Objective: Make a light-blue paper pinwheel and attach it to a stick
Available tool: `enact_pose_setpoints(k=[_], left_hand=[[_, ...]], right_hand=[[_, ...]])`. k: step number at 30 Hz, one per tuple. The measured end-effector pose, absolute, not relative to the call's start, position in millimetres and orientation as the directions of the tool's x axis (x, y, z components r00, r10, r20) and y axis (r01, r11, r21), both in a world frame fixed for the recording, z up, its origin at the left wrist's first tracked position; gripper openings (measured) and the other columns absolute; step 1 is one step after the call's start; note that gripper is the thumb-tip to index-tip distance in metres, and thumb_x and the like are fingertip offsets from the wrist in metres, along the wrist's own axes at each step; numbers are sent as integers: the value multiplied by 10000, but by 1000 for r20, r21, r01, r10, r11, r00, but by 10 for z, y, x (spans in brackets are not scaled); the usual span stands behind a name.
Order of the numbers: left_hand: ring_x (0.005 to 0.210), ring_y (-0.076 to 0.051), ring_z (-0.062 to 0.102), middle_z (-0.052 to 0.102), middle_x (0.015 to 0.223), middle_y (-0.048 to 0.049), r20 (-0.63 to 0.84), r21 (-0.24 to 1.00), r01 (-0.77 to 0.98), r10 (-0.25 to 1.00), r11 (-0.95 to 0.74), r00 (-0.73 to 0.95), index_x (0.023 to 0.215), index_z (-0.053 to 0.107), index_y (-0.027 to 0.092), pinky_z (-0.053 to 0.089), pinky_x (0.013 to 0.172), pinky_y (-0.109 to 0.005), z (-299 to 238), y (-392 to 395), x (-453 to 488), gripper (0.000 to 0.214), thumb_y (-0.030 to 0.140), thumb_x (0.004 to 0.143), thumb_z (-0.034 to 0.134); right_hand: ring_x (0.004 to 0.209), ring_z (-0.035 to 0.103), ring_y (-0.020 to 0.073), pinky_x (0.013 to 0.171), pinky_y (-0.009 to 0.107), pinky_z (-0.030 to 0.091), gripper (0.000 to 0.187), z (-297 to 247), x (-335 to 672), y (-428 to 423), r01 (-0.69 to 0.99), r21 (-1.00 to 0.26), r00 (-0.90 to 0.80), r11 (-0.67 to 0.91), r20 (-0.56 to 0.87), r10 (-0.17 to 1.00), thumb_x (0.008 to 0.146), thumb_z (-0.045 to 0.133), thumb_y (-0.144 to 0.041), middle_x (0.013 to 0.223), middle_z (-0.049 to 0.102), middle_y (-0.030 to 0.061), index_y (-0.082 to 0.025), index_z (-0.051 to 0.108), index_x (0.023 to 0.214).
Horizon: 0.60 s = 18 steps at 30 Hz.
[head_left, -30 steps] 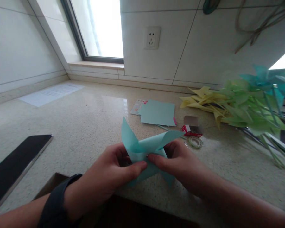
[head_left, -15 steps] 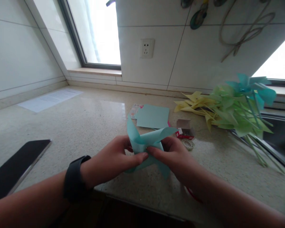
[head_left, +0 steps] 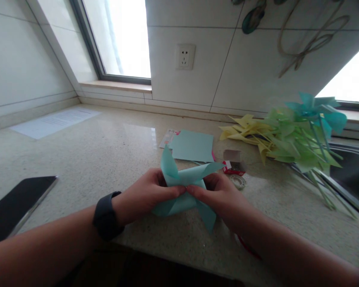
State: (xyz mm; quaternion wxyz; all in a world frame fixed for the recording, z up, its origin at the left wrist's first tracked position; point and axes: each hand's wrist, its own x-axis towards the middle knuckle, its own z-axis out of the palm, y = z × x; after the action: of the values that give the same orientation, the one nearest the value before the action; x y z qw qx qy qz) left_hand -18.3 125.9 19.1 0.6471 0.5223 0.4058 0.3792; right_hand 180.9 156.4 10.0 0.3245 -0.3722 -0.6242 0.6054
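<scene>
Over the counter [head_left: 122,155], your left hand [head_left: 146,189] and right hand [head_left: 219,195] clamp their fingers on the pinwheel [head_left: 184,204], its blades already curled; the sheets [head_left: 193,145] beyond lie unfolded.

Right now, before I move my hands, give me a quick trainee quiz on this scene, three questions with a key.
1. True or false: the left grip and the right grip both hold the folded turquoise paper.
2. Which lies nearest the small red box? A) phone B) roll of tape C) printed sheet
3. Fill in: the dark watch is worn next to the ___ grip.

Key: 1 true; 2 B; 3 left.
</scene>
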Motion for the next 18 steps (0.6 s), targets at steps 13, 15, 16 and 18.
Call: enact_pose_setpoints(k=[13,15,16,18], left_hand=[[1025,-252,691,774,1051,-60,31,998,44,931,-50,363,1119,757,159,523,938,-385,217,1214,-176,249,265,903,694],[1046,-240,682,772,1065,-48,119,981,105,927,-166,355,1100,754,173,502,982,-379,279,1188,-162,218,257,913,679],[1052,-235,680,769,1076,-46,163,965,137,922,-223,352,1090,748,178,492,997,-376,305,1175,-158,206,261,919,671],[1030,-233,676,756,1068,-51,249,912,232,907,-337,339,1041,730,181,490,983,-377,330,1153,-158,169,277,916,669]], right_hand=[[668,625,181,623,311,505,170,135,1790,1519,152,-985,-495,81,-5,869,792,709,-364,743,695,28,-203,733,841],[660,613,188,625,327,504,138,161,1800,1505,199,-962,-469,189,75,880,799,699,-347,697,667,21,-210,718,804],[661,605,190,624,332,500,114,181,1811,1498,229,-936,-443,267,144,885,799,698,-328,685,654,18,-217,699,777],[677,589,191,641,341,491,99,235,1847,1489,299,-829,-404,472,337,850,794,699,-264,684,633,14,-227,644,721]])
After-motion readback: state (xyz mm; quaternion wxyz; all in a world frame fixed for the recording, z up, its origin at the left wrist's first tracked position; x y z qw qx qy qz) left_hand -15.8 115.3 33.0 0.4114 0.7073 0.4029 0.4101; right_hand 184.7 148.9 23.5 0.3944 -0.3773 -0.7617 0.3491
